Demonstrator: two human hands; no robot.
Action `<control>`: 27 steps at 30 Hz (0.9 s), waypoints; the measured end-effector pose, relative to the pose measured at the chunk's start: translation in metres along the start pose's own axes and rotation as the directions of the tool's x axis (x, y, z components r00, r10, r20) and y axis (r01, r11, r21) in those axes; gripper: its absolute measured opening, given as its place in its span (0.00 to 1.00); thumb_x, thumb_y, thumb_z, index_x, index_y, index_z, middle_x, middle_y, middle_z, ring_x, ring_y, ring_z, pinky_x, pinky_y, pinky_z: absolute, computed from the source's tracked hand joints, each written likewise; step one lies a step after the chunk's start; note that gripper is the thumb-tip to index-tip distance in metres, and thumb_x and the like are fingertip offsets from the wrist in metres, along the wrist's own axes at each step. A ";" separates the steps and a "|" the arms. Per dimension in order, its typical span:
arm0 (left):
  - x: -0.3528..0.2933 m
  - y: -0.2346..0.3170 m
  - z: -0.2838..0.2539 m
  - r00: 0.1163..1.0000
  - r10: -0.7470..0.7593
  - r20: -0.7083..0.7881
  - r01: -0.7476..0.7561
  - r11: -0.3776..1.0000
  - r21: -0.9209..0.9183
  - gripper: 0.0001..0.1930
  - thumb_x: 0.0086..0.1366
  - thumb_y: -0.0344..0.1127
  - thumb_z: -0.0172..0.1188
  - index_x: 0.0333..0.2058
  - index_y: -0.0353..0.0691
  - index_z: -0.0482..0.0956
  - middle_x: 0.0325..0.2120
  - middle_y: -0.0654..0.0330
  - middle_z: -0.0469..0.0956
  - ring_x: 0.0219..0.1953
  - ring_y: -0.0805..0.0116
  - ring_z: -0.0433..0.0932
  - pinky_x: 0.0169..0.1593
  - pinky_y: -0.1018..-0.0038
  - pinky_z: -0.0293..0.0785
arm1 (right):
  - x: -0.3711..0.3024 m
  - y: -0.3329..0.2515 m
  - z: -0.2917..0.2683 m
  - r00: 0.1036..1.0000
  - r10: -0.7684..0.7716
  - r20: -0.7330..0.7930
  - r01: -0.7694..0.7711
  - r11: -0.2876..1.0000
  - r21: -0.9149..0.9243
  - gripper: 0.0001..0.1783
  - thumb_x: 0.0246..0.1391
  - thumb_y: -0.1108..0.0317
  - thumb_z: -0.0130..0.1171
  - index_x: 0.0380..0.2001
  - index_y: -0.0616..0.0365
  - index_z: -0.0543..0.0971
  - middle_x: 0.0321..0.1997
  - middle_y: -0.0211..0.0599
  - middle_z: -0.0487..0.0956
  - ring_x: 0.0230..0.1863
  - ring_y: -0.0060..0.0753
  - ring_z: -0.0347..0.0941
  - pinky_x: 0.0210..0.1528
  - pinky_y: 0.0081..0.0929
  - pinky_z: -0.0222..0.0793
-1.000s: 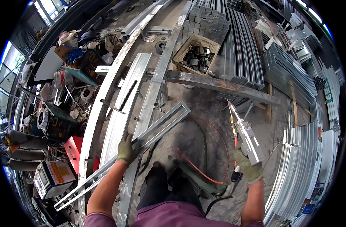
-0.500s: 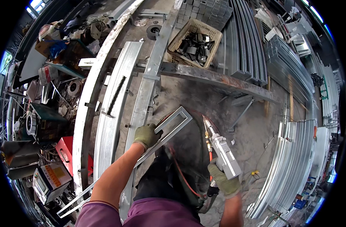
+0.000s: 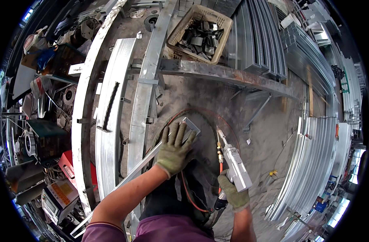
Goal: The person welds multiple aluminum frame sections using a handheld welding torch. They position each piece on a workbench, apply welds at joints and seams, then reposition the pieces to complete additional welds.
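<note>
The left olive-gloved hand (image 3: 175, 148) is spread over one end of a long, narrow silver metal frame (image 3: 193, 125); the right olive-gloved hand (image 3: 234, 194) grips a boxy grey metal tool (image 3: 238, 167) pointing ahead of it — best kept steady, nozzle (image 3: 221, 133) clear of the left glove.
</note>
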State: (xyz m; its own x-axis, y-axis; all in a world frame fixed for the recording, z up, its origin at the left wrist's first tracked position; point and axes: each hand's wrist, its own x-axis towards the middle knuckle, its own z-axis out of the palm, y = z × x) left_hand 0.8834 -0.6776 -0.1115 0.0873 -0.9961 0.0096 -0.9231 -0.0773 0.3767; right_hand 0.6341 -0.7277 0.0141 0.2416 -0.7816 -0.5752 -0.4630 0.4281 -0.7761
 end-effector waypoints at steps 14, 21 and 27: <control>0.004 -0.004 0.016 1.000 -0.010 -0.025 0.011 0.999 0.040 0.39 0.69 0.50 0.67 0.76 0.50 0.66 0.81 0.39 0.51 0.83 0.37 0.49 0.82 0.40 0.43 | 0.008 0.031 -0.006 0.975 -0.165 0.151 0.169 0.985 -0.017 0.08 0.65 0.77 0.69 0.46 0.58 0.84 0.34 0.25 0.80 0.31 0.16 0.75 0.31 0.23 0.73; -0.044 -0.053 -0.001 0.928 -0.321 -0.187 0.323 0.946 -0.019 0.40 0.66 0.47 0.72 0.70 0.35 0.68 0.69 0.34 0.69 0.70 0.34 0.69 0.71 0.44 0.65 | 0.020 0.033 0.019 0.967 -0.164 0.194 0.175 0.984 -0.042 0.07 0.65 0.75 0.70 0.44 0.58 0.83 0.29 0.22 0.78 0.27 0.14 0.72 0.29 0.21 0.70; -0.035 -0.056 -0.006 0.770 -0.566 0.295 0.602 0.798 -0.040 0.29 0.67 0.56 0.70 0.57 0.42 0.81 0.48 0.46 0.87 0.50 0.42 0.86 0.53 0.50 0.80 | 0.038 0.028 0.035 0.941 -0.235 0.244 0.262 0.962 -0.083 0.06 0.65 0.75 0.70 0.42 0.58 0.83 0.29 0.21 0.77 0.27 0.13 0.72 0.29 0.21 0.70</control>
State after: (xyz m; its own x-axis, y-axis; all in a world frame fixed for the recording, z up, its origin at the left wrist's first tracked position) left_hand 0.9343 -0.6386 -0.1275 0.4792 -0.7353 -0.4792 -0.6685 -0.6596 0.3436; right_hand 0.6604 -0.7289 -0.0384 0.5443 -0.7251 -0.4219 -0.4528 0.1695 -0.8754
